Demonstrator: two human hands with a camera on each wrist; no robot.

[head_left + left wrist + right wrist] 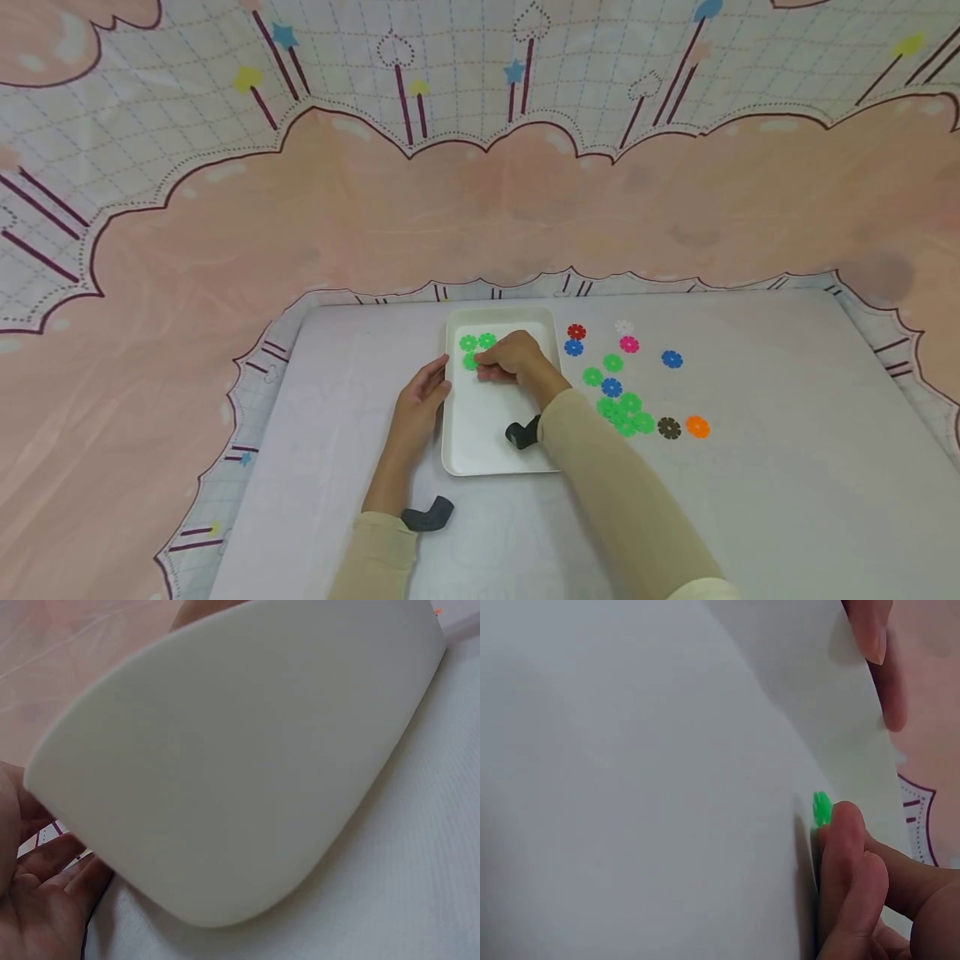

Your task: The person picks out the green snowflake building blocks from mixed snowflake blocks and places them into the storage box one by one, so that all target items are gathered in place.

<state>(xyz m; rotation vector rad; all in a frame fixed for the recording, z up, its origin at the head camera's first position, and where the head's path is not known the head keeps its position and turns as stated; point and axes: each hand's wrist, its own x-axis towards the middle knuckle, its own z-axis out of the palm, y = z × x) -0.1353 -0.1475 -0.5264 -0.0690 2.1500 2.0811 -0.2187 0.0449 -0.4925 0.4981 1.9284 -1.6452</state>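
Note:
A white rectangular tray [483, 442] lies on the table in the head view. Two green snowflake discs [468, 342] sit side by side near its far left corner, and a third green snowflake disc [470, 361] lies just below them. My right hand [517, 357] reaches over the tray and pinches this third disc, partly covering it; its green edge [823, 808] shows beside the fingertips in the right wrist view. At the tray's left rim, my left hand [418, 407] holds the edge between thumb and fingers. The tray's outer wall [240, 772] fills much of the left wrist view.
Right of the tray lie a cluster of green discs [626, 414], blue discs [672, 359], a red one [576, 332], a pink one [629, 344], a white one [624, 327], a dark one [669, 428] and an orange one [697, 427]. A patterned cloth hangs behind the table.

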